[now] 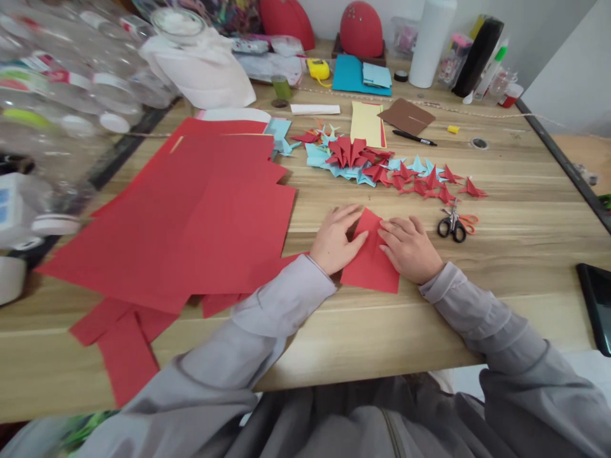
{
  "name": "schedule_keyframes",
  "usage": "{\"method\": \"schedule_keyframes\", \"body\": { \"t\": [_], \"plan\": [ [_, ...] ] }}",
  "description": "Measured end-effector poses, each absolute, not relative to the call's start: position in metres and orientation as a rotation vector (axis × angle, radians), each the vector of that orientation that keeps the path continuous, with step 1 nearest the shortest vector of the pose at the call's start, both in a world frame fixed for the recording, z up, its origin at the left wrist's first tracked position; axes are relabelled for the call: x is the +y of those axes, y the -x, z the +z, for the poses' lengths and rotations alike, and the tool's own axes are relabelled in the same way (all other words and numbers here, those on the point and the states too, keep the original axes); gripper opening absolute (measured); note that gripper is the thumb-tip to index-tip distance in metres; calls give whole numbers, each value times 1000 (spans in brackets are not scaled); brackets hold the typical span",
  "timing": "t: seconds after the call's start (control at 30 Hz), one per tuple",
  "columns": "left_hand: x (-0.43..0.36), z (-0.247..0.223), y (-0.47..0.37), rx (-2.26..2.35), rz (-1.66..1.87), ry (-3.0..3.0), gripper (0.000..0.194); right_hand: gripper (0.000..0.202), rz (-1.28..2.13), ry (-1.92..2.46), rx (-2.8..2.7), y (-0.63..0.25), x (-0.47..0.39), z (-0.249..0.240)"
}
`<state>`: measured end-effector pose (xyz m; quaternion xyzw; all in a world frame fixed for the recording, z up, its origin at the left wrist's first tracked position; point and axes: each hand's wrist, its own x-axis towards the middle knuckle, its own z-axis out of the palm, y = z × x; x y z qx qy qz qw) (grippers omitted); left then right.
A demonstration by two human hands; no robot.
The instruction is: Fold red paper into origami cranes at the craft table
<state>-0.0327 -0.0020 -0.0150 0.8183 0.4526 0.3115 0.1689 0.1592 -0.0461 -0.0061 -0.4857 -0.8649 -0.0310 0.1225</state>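
Note:
A small sheet of red paper (370,270) with crease marks lies on the wooden table in front of me. My left hand (338,242) holds its left side, with the thumb on the sheet and the fingers at the upper left edge. From the right, my right hand (411,248) presses its bent fingers onto the sheet, holding that side. Just beyond my hands are folded red paper cranes (348,152) and folded light-blue paper cranes (417,166). Scissors (452,226) with black handles lie right of my right hand, over an orange-handled pair (469,222).
Large red sheets (214,216) cover the table's left side, with red strips (126,356) nearer me. Plastic bottles (114,92) crowd the far left. Behind the cranes lie yellow paper (365,121), a pen (414,138) and brown paper (405,116). A black phone-like object (596,305) is at right.

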Motion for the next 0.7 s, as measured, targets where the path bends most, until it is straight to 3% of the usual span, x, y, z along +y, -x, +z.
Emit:
{"method": "schedule_keyframes", "body": {
  "t": [0.2,0.5,0.7],
  "plan": [
    [-2,-15,35,847,874,-2600,33,34,-84,1424,-2526,-160,-45,-6],
    [2,-10,35,844,575,-2918,29,42,-69,1505,-2494,-161,-45,-4],
    [3,-18,34,768,571,-2977,33,51,-109,1573,-2503,-161,-44,-1]
  ]
}}
